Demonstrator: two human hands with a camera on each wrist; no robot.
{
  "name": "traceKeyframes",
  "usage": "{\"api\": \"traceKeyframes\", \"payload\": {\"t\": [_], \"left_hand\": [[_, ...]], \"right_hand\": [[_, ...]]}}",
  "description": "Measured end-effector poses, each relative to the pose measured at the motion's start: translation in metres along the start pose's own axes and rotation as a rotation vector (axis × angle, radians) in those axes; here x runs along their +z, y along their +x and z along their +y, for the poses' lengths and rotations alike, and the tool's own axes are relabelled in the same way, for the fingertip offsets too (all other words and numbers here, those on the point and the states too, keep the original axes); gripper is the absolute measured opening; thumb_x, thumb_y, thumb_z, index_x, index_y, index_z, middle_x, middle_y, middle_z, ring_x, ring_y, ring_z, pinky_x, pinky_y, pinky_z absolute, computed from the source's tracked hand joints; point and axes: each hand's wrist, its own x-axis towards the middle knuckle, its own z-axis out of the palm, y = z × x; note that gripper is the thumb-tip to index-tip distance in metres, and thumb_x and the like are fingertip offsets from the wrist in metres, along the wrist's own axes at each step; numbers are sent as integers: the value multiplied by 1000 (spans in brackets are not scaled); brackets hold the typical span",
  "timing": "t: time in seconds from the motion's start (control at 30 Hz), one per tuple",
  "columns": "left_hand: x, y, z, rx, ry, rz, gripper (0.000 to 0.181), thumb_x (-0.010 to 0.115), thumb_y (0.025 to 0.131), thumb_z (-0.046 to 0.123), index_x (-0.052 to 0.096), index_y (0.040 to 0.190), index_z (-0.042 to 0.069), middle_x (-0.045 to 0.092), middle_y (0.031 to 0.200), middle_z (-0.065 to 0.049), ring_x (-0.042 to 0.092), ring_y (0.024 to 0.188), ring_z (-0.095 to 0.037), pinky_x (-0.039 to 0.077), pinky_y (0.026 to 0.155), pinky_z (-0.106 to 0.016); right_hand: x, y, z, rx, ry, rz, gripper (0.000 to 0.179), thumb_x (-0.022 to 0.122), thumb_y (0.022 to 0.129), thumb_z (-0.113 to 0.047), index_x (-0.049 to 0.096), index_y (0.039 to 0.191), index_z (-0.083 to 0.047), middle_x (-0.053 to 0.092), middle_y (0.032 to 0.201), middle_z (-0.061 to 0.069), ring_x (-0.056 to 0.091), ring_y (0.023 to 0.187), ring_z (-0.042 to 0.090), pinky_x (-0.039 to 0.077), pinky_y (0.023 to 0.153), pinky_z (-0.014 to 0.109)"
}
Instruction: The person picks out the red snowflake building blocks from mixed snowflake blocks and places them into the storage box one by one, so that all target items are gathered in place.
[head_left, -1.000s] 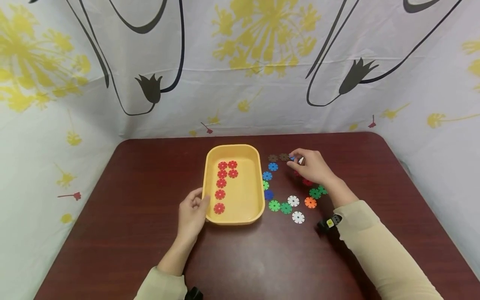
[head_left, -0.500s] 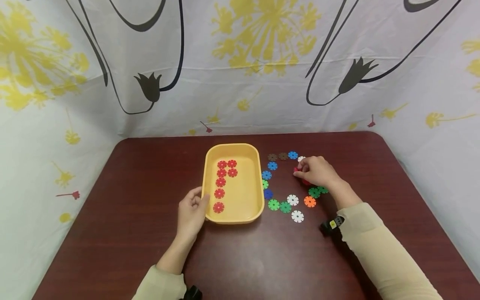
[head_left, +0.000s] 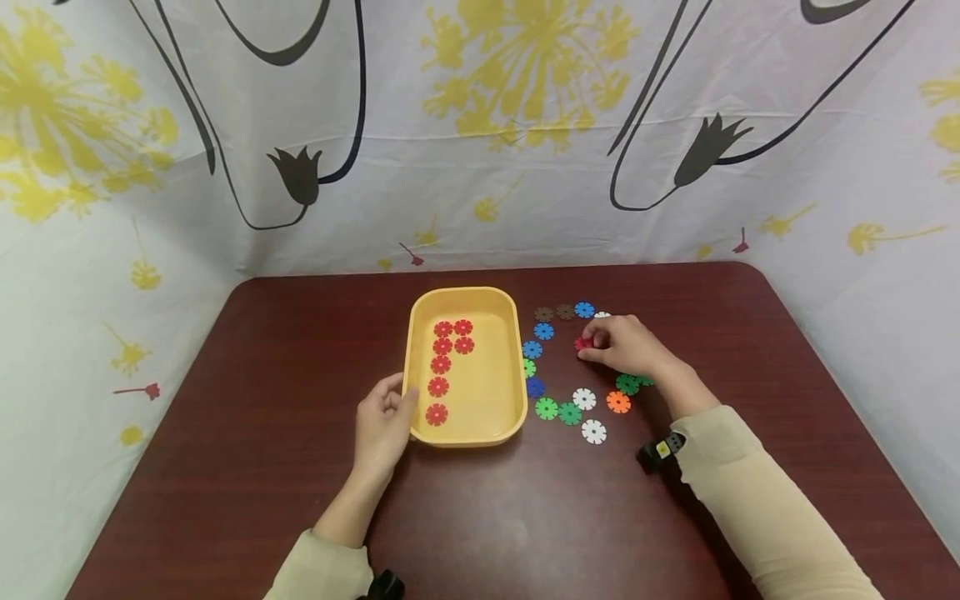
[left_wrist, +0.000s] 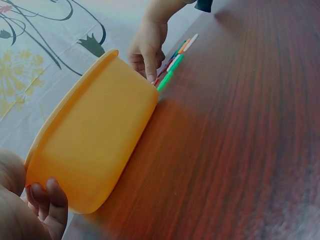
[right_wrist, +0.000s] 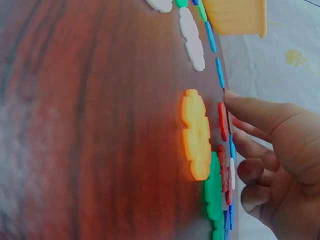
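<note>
My left hand (head_left: 384,427) grips the near-left side of the yellow tray (head_left: 415,333), thumb at the rim and fingers curled against the outer wall. Several red snowflake discs (head_left: 439,364) lie inside, most in a column on the left. To the right of the tray, my right hand (head_left: 630,348) pinches one red snowflake disc (head_left: 582,343) between thumb and fingertips, low at the tabletop. The right wrist view shows that red disc (right_wrist: 222,121) edge-on by the thumb tip. Other discs behind my right hand are partly hidden in the head view.
Loose snowflake discs lie around the right hand: blue (head_left: 543,331), brown (head_left: 564,312), white (head_left: 593,432), orange (head_left: 618,402) and green (head_left: 569,414). Some sit close against the tray's right side. A patterned cloth (head_left: 450,208) stands behind the dark wooden table (head_left: 315,350).
My right hand has come from the blue and white discs at the back down to a red disc, then shifted slightly left with it. The left hand and tray stay put.
</note>
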Motion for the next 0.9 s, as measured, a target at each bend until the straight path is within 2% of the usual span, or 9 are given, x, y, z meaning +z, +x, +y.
{"api": "traceKeyframes", "payload": {"t": [0.13,0.43,0.9], "left_hand": [[0,0,0,-4,-4,-1,38,65,99,14,60,134,2,57,72,-10,52,48,-13,49,45,-26],[0,0,0,-12,-8,-8,38,65,98,15,60,134,3,56,72,-9,52,49,-14,50,46,-27],[-1,1,0,-16,-14,-9,38,65,98,14,60,134,3,54,71,-5,51,49,-13,48,45,-25]], "right_hand": [[1,1,-1,42,-36,38,25,80,89,-27,71,99,-7,65,86,2,55,74,19,47,68,37],[-1,4,-6,119,-55,-19,26,79,90,-29,65,93,-7,59,81,3,52,72,20,43,65,37],[-1,8,-9,128,-22,-45,29,80,89,-25,62,98,-4,60,87,7,52,79,24,45,71,38]]}}
